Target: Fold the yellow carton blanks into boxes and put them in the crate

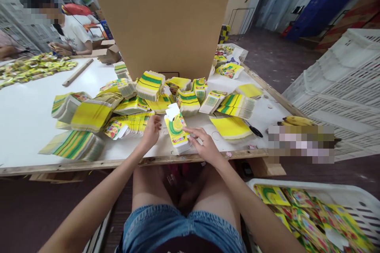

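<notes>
A small stack of flat printed cartons [177, 128], yellow with a green and yellow fruit picture, lies at the table edge before me. White flaps stick up at its far end. My right hand [204, 146] is at the stack's right side, its index finger stretched onto the edge of the top carton and the other fingers curled beside it. To the left, my left hand [152, 131] hovers apart from the stack with loosely bent fingers and nothing visible in them. Just behind it lies a fanned row of yellow cartons [136, 123].
More carton bundles [92, 114] spread across the white table [23, 126]. A tall cardboard sheet [163, 19] stands behind them. At right are a black-handled tool [255, 130], bananas [297, 121], white crates [335, 75] and a basket [350, 191] of packets. Another person [74, 33] sits far left.
</notes>
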`<state>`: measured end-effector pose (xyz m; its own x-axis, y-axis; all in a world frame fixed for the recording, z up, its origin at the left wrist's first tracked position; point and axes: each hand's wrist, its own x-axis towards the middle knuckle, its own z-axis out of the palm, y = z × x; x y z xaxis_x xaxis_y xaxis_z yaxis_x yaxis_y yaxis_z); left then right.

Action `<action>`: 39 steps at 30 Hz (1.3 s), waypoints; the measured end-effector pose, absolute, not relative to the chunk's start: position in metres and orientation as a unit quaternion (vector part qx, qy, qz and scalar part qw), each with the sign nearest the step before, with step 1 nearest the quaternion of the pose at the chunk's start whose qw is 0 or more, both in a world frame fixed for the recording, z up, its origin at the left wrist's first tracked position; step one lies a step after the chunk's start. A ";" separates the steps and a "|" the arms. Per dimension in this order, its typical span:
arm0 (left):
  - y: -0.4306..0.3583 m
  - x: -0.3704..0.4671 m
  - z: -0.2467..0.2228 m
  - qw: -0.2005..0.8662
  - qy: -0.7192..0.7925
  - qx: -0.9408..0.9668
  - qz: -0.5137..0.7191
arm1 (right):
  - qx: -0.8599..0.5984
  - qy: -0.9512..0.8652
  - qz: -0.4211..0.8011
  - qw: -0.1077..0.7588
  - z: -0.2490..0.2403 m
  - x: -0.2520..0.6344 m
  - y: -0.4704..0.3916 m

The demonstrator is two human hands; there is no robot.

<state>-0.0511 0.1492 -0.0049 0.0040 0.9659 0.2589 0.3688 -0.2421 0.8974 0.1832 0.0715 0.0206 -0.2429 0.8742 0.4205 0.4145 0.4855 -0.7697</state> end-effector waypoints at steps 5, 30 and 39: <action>0.109 -0.039 0.008 0.211 0.481 0.679 0.513 | -0.456 -0.757 0.211 0.419 0.024 0.188 0.074; 0.098 -0.021 0.015 0.189 0.407 0.805 0.387 | -0.613 -0.761 0.111 0.178 -0.007 0.246 0.041; 0.083 -0.012 0.013 0.154 0.412 0.819 0.369 | -0.629 -0.689 0.194 0.302 0.016 0.196 0.064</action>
